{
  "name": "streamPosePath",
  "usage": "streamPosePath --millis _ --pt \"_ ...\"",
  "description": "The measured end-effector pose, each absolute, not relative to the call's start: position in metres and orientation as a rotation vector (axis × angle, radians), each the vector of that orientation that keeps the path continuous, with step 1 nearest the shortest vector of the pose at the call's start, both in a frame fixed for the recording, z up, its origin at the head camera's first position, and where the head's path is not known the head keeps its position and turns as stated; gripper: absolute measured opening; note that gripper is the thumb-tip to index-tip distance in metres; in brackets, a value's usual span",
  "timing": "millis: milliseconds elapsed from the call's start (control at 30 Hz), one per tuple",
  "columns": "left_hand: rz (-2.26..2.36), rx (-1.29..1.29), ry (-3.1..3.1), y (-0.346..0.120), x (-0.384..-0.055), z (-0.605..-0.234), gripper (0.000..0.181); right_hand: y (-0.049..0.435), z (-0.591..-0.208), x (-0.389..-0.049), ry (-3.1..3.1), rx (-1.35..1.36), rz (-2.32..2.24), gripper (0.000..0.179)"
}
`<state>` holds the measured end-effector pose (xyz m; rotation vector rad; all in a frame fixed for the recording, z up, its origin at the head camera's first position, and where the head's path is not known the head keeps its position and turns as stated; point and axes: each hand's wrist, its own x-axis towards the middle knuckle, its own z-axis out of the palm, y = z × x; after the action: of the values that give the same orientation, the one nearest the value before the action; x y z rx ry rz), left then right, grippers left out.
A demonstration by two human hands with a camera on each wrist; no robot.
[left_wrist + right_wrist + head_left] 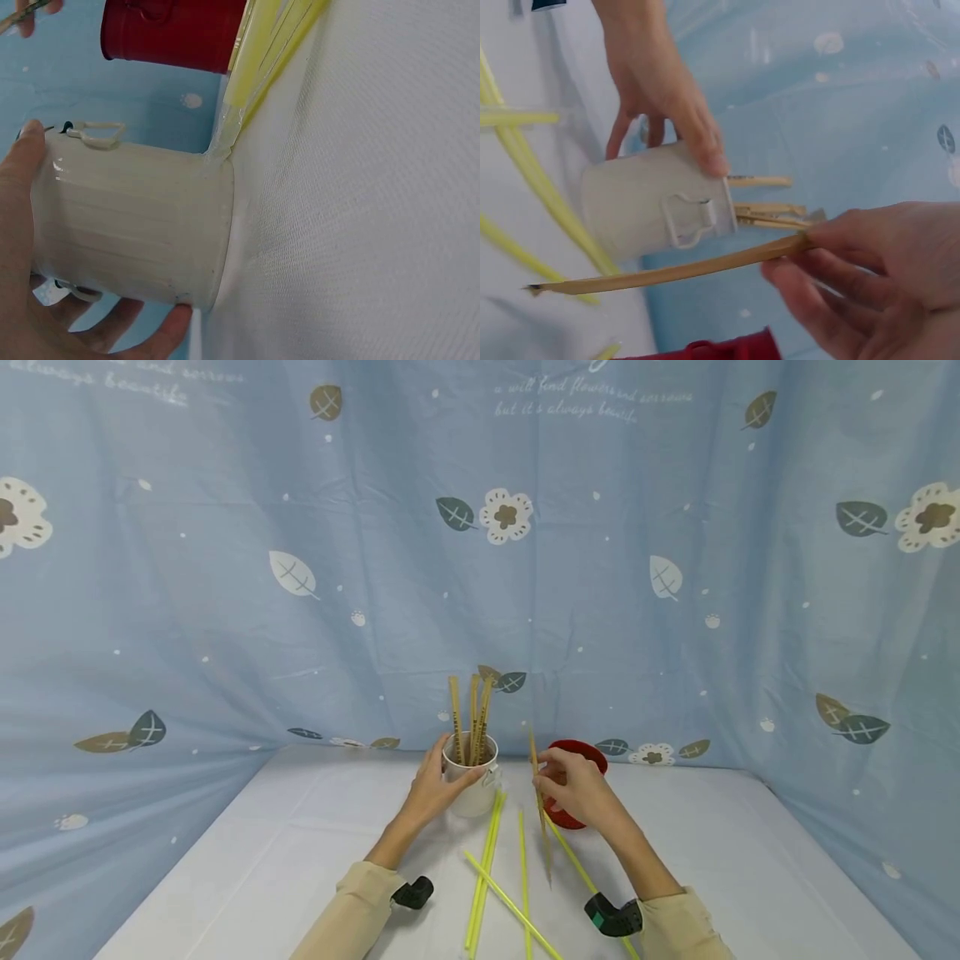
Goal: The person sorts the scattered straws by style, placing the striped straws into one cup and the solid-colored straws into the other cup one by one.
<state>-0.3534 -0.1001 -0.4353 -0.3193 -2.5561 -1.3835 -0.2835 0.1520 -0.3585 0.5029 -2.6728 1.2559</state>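
Note:
My left hand (433, 793) holds a small white bucket (471, 800) round its side, thumb at the rim. Several tan paper-wrapped sticks (475, 706) with dark print stand inside it. To the right, my right hand (576, 787) pinches one more slim, tan paper-wrapped stick (667, 274) near its upper end, between thumb and fingers. It hangs down beside the white bucket, apart from it. A wire handle (688, 221) shows on the bucket's side. Behind the right hand is a red bucket (597, 757), partly hidden by that hand.
Several yellow straw-like sticks (483, 877) in clear wrapping lie on the white tabletop (300, 860) in front of the buckets, some crossing. A blue printed curtain (390, 610) hangs close behind. Black wrist cameras (613, 917) sit at both sleeves.

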Motion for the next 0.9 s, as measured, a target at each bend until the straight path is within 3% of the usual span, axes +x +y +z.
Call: streamPosePath --millis 500,900 --pt "-1.405 -0.348 -2.534 -0.1 -0.355 -0.435 0.1 0.129 -0.3 -0.298 -2.354 0.54 1.232 0.032" --pt "-1.401 -0.34 -2.546 -0.102 -0.354 -0.437 0.101 0.11 -0.286 -0.312 -2.223 0.514 1.38 0.033"
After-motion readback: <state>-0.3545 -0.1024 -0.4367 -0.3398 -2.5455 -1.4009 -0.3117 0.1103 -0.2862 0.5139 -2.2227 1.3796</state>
